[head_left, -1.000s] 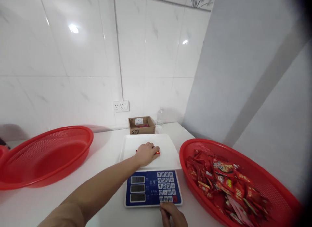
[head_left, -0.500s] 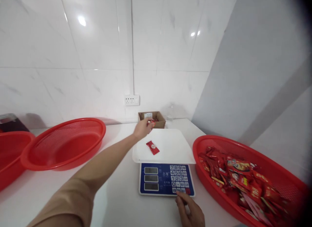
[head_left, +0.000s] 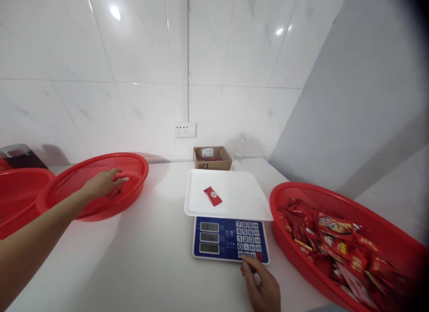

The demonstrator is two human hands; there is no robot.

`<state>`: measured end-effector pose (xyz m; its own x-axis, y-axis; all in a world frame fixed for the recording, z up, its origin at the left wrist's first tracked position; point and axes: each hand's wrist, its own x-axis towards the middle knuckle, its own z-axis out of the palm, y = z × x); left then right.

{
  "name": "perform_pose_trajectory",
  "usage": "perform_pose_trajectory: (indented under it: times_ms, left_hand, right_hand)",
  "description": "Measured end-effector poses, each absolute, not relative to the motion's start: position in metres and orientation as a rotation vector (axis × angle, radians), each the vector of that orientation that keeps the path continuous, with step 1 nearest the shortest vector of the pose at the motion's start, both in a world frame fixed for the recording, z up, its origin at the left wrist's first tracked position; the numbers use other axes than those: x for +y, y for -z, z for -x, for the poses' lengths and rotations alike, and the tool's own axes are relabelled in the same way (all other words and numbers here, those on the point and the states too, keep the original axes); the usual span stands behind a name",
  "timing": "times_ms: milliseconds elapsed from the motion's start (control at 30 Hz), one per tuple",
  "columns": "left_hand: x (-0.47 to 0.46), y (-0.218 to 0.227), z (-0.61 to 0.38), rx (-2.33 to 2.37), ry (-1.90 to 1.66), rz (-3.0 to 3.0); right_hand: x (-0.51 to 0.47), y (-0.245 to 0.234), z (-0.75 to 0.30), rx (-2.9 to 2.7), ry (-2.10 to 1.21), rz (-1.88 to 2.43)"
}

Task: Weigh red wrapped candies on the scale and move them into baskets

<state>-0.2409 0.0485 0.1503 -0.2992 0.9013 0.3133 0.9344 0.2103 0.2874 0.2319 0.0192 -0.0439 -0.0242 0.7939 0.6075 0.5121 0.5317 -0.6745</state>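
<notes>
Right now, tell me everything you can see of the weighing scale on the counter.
The scale sits mid-counter between two red baskets. It has a white rectangular tray, plastic by its look, above a sloped blue front panel with three small displays, unreadable here, and a white number keypad. One small red packet lies flat on the tray, left of its centre. The right hand touches the panel's lower edge by the keys. The left hand is away, in the left basket.
</notes>
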Motion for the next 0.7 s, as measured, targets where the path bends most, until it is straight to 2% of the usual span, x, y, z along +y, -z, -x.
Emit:
perform_pose_trajectory:
  times_ms: [100, 167, 367, 500, 700]
  left_hand:
    - [0.058, -0.148, 0.218, -2.397, 0.5, 1.825]
    - [0.071, -0.147, 0.188, -2.294, 0.521, 1.936]
    - [0.115, -0.119, 0.071, -1.704, 0.363, 2.688]
    - [0.138, -0.103, 0.017, -1.445, 0.237, 2.943]
    - [0.143, -0.104, 0.013, -1.597, 0.304, 2.833]
  right_hand:
    - [0.021, 0.044, -0.233, -1.711, -0.286, 1.088]
    - [0.021, 0.042, -0.233, -1.726, -0.261, 1.078]
    - [0.019, 0.029, -0.23, -1.748, -0.18, 1.067]
    - [0.018, 0.026, -0.229, -1.745, -0.154, 1.037]
    - [0.017, 0.03, -0.23, -1.735, -0.19, 1.027]
